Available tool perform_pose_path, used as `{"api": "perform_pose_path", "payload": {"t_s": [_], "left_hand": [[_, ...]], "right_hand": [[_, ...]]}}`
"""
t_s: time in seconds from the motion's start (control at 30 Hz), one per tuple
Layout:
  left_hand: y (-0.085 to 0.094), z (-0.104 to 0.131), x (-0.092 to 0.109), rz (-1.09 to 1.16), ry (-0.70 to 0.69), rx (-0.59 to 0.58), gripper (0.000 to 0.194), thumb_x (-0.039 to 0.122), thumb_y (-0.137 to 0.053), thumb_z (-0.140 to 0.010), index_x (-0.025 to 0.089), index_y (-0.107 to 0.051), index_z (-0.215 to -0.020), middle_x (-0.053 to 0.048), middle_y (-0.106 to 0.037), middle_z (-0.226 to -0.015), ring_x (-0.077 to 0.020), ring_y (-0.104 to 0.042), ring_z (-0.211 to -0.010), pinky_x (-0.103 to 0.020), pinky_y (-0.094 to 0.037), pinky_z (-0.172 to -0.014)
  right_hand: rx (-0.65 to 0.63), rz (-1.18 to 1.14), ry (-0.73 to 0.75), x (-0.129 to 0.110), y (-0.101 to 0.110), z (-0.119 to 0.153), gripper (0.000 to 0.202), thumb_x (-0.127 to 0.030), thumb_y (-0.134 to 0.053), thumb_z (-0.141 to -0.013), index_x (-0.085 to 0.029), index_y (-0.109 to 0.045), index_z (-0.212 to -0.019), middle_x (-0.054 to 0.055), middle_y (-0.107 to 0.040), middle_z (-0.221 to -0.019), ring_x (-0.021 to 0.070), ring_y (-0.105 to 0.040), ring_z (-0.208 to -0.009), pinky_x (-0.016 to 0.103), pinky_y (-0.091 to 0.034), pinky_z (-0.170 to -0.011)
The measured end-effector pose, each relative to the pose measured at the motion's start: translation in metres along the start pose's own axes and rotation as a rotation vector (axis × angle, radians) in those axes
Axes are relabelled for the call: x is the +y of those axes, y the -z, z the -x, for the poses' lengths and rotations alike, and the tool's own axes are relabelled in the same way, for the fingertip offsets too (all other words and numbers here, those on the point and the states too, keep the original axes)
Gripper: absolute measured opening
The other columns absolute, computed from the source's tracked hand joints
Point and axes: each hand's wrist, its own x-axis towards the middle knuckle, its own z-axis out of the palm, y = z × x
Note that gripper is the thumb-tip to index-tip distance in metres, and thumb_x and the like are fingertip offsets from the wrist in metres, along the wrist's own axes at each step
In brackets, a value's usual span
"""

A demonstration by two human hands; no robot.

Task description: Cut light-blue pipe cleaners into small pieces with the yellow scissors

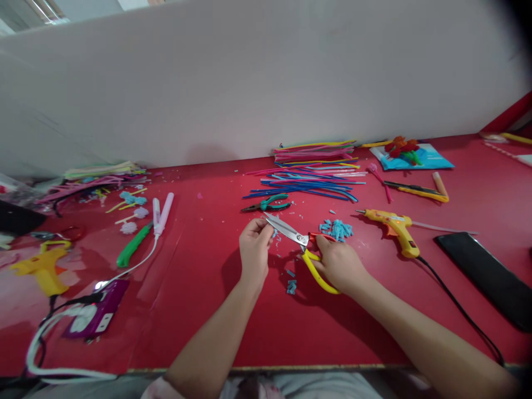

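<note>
My right hand (338,260) grips the scissors (291,231), which have one red and one yellow handle. Their blades point left, and the tip reaches my left hand (255,246). The fingers of that hand are pinched together at the blade tip; a bit of light blue shows beside them, too small to make out fully. Right of the blades lies a pile of short light blue pieces (341,230). A few more blue cut pieces (291,286) rest on the red table (199,310) below the scissors. Green-handled pliers (274,204) lie just beyond my left hand.
Pipe cleaners (311,180) lie at the back. To the right are a yellow glue gun (393,226), a black phone (484,277) and a blue packet (434,157). A second glue gun (45,270), a green cutter (133,246), a pink tool (165,215) and a purple power strip (110,305) sit left.
</note>
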Motion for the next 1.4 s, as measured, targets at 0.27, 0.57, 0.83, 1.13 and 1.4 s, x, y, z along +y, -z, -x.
{"api": "perform_pose_path", "payload": {"t_s": [0.27,0.57,0.83,1.13,1.4], "left_hand": [[0.004,-0.002,-0.007,-0.017,-0.070,-0.024,0.009,0.020,-0.057,-0.065,0.016,-0.049,-0.062,0.007,-0.038,-0.046,-0.0037,-0.033,-0.042,-0.016,-0.023,-0.039],[-0.003,0.001,-0.006,-0.182,-0.011,-0.195,0.011,0.026,-0.057,-0.066,0.016,-0.054,-0.071,0.005,-0.048,-0.055,-0.0050,-0.040,-0.045,-0.018,-0.032,-0.045],[-0.012,0.014,-0.014,-0.524,-0.179,-0.551,0.006,0.020,-0.052,-0.070,0.016,-0.055,-0.070,0.001,-0.052,-0.065,-0.0097,-0.048,-0.059,-0.021,-0.038,-0.056],[-0.008,0.010,-0.013,-0.689,-0.317,-0.576,0.010,0.022,-0.046,-0.075,0.017,-0.053,-0.069,0.001,-0.050,-0.066,-0.0102,-0.047,-0.062,-0.022,-0.037,-0.059],[0.005,-0.011,-0.023,-0.696,-0.285,-0.440,0.014,0.027,-0.044,-0.077,0.017,-0.053,-0.071,0.001,-0.050,-0.066,-0.0107,-0.046,-0.062,-0.022,-0.036,-0.059]], "right_hand": [[-0.004,-0.011,-0.015,0.001,0.003,0.000,0.031,-0.045,-0.035,-0.080,-0.016,-0.046,-0.077,0.005,-0.059,-0.060,0.0145,-0.052,-0.051,0.025,-0.016,-0.045],[0.058,-0.759,-0.159,0.004,0.001,-0.011,0.023,-0.040,-0.047,-0.071,-0.019,-0.044,-0.065,-0.004,-0.042,-0.049,0.0090,-0.039,-0.042,0.021,-0.025,-0.041],[0.003,-1.256,-0.161,0.005,0.002,-0.010,0.011,-0.027,-0.051,-0.065,-0.018,-0.047,-0.071,-0.009,-0.038,-0.046,0.0052,-0.035,-0.034,0.018,-0.028,-0.035],[0.086,-1.027,-0.311,0.035,0.013,-0.016,0.010,-0.028,-0.046,-0.065,-0.018,-0.045,-0.064,-0.007,-0.036,-0.044,0.0056,-0.034,-0.036,0.019,-0.028,-0.039],[0.027,-0.382,-0.430,0.088,0.012,-0.026,0.013,-0.027,-0.045,-0.065,-0.016,-0.050,-0.059,-0.001,-0.043,-0.044,0.0090,-0.037,-0.040,0.023,-0.020,-0.042]]}}
